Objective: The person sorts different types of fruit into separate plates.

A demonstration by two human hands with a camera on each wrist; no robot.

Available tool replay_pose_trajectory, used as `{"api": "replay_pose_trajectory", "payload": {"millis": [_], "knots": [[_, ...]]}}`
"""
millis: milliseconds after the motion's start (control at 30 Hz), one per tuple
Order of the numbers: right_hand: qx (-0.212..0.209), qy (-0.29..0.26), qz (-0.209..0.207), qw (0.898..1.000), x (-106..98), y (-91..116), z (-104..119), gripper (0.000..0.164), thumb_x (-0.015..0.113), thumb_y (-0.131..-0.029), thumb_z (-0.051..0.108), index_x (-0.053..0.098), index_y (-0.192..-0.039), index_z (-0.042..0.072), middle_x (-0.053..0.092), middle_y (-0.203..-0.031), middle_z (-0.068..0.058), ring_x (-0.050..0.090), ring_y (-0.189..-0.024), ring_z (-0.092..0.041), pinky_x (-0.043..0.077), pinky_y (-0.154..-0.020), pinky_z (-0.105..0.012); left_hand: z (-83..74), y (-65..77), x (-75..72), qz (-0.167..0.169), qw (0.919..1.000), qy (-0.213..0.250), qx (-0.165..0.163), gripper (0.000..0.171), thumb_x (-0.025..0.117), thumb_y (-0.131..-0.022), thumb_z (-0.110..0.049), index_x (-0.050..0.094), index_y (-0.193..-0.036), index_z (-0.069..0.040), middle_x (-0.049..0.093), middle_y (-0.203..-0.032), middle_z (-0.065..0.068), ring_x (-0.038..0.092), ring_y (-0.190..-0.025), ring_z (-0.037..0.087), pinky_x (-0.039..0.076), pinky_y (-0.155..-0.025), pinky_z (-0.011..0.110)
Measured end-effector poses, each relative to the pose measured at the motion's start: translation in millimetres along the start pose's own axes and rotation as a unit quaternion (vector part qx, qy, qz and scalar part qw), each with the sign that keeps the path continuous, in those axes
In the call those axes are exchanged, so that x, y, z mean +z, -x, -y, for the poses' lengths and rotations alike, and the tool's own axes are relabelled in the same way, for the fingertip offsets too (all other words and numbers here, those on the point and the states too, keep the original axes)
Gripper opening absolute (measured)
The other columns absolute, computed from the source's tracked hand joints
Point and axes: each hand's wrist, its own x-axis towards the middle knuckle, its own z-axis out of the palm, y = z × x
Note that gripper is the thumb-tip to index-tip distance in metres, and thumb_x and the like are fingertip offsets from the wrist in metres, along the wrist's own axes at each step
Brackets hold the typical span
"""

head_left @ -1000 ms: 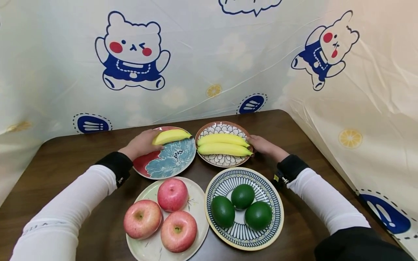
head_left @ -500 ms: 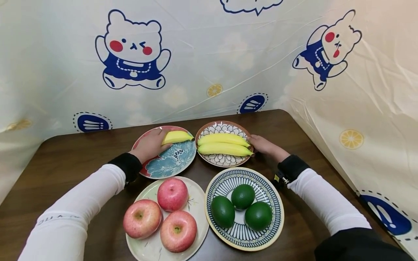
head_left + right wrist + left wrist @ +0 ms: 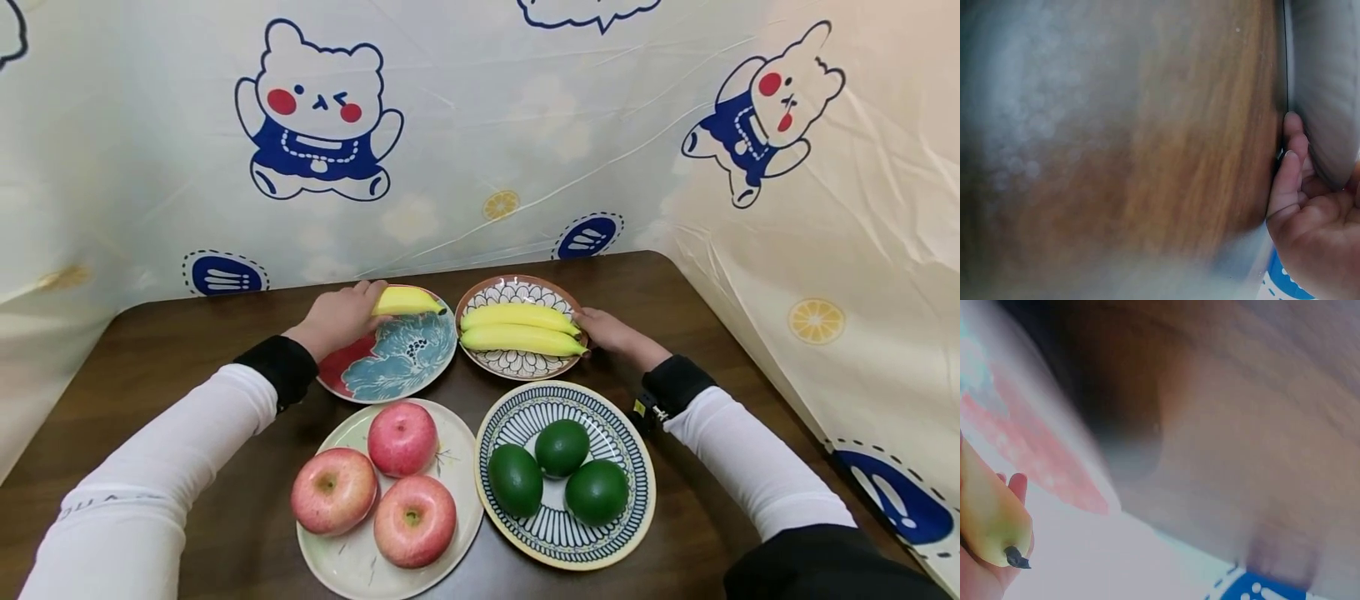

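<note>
My left hand (image 3: 337, 317) grips a yellow banana (image 3: 408, 301) over the back of a red plate with a blue flower (image 3: 405, 354). In the left wrist view the banana (image 3: 994, 509) lies against the palm, its dark tip sticking out and fingertips showing past its side. With my right hand (image 3: 615, 335) I hold the right rim of a brown-edged, petal-patterned plate (image 3: 517, 367). Two bananas (image 3: 521, 338) lie side by side on that plate. The right wrist view shows fingers (image 3: 1288, 178) curled at the edge of its pale underside (image 3: 1332, 87).
Nearer stand a cream plate (image 3: 360, 575) with three red apples (image 3: 415, 521) and a blue-patterned plate (image 3: 491, 442) with three dark green, avocado-like fruits (image 3: 596, 492). All four plates sit close together on the brown wooden table (image 3: 187, 350). A cartoon-printed cloth (image 3: 465, 125) hangs behind and at the sides.
My left hand slid right along the banana, then drew slightly back toward the far left, covering more of the banana than at first. The right hand keeps its hold on the plate rim.
</note>
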Motion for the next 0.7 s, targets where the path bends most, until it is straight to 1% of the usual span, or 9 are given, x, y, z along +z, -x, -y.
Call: {"api": "replay_pose_trajectory", "payload": {"millis": [67, 167, 300, 400, 533, 600, 700], "knots": [[0.002, 0.001, 0.001, 1.000, -0.8, 0.0, -0.7, 0.039, 0.023, -0.114, 0.025, 0.042, -0.125, -0.007, 0.049, -0.071, 0.004, 0.053, -0.064, -0.010, 0.049, -0.065, -0.023, 1.4, 0.2, -7.1, -0.006, 1.0000, 0.002, -0.001, 0.061, 0.069, -0.098, -0.033, 0.044, -0.144, -0.002, 0.063, -0.117, 0.019, 0.063, -0.101, 0.034, 0.058, -0.093, 0.051], [0.009, 0.001, 0.000, 1.000, -1.8, -0.4, -2.2, 0.039, 0.023, -0.114, 0.025, 0.041, -0.126, -0.007, 0.049, -0.072, 0.004, 0.053, -0.065, -0.009, 0.050, -0.065, -0.023, 1.7, -1.9, -17.5, -0.029, 0.9995, 0.001, 0.013, 0.055, 0.070, -0.097, -0.029, 0.047, -0.140, -0.003, 0.064, -0.115, 0.018, 0.061, -0.102, 0.034, 0.056, -0.094, 0.051], [0.016, 0.004, -0.006, 1.000, -2.5, -1.3, -3.4, 0.039, 0.023, -0.114, 0.026, 0.042, -0.125, -0.006, 0.049, -0.072, 0.004, 0.054, -0.066, -0.009, 0.050, -0.066, -0.023, -6.1, -10.8, -33.7, -0.057, 0.9976, 0.007, 0.037, 0.053, 0.070, -0.097, -0.030, 0.049, -0.138, -0.004, 0.063, -0.116, 0.018, 0.060, -0.104, 0.034, 0.055, -0.095, 0.049], [0.013, 0.004, -0.003, 1.000, -2.4, -0.4, -2.8, 0.039, 0.023, -0.114, 0.027, 0.042, -0.124, -0.005, 0.050, -0.074, 0.003, 0.054, -0.067, -0.009, 0.050, -0.066, -0.024, -19.7, -18.9, -46.5, -0.055, 0.9974, 0.018, 0.044, 0.057, 0.067, -0.099, -0.035, 0.046, -0.142, -0.004, 0.062, -0.118, 0.017, 0.060, -0.103, 0.033, 0.055, -0.092, 0.048], [0.006, 0.009, 0.003, 1.000, -1.6, 0.0, -2.5, 0.037, 0.022, -0.114, 0.027, 0.043, -0.119, -0.003, 0.049, -0.076, 0.002, 0.053, -0.068, -0.009, 0.050, -0.066, -0.024, -45.0, -30.6, -59.6, -0.038, 0.9976, 0.034, 0.047, 0.063, 0.059, -0.102, -0.044, 0.040, -0.150, -0.009, 0.061, -0.116, 0.015, 0.060, -0.096, 0.031, 0.053, -0.084, 0.046], [0.004, 0.012, 0.002, 1.000, -1.2, -0.5, -2.4, 0.036, 0.023, -0.114, 0.027, 0.044, -0.115, -0.001, 0.049, -0.077, 0.002, 0.053, -0.068, -0.010, 0.049, -0.066, -0.024, -59.1, -37.4, -63.8, -0.028, 0.9977, 0.042, 0.046, 0.063, 0.055, -0.104, -0.048, 0.037, -0.153, -0.012, 0.061, -0.115, 0.013, 0.060, -0.093, 0.030, 0.052, -0.081, 0.046], [0.002, 0.019, -0.002, 1.000, -0.4, -1.7, -1.3, 0.034, 0.023, -0.114, 0.027, 0.044, -0.111, 0.000, 0.048, -0.078, 0.001, 0.052, -0.068, -0.011, 0.049, -0.066, -0.024, -78.9, -49.1, -64.5, -0.019, 0.9972, 0.050, 0.053, 0.064, 0.052, -0.104, -0.050, 0.035, -0.155, -0.015, 0.062, -0.115, 0.012, 0.059, -0.094, 0.028, 0.050, -0.079, 0.046]]}}
